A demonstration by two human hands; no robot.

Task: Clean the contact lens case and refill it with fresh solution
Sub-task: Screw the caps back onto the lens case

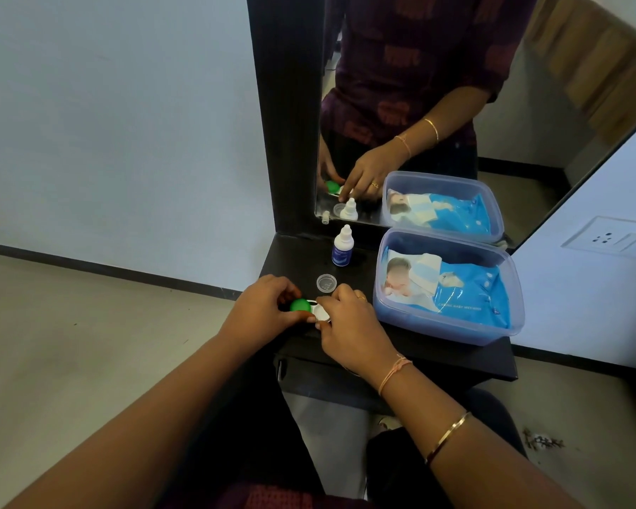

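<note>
Two bare arms reach forward over the dark table point(456, 361), and the right arm wears a thin bangle point(448, 437) and a thread band point(393, 372). Both hands meet at the near left part of the table and hold the contact lens case point(314, 311) between them. The left hand point(261, 306) pinches the side with the green cap point(300, 305). The right hand point(349, 325) grips the white side with its fingertips. A bit farther back, a small clear cap point(326, 282) lies on the table by itself. Behind that stands a little solution bottle point(342, 247) with a white top. To the right sits a clear box point(445, 321) with a blue pack of baby wipes point(467, 292) inside. At the back is a mirror point(529, 141) that shows the hands and the box again.
</note>
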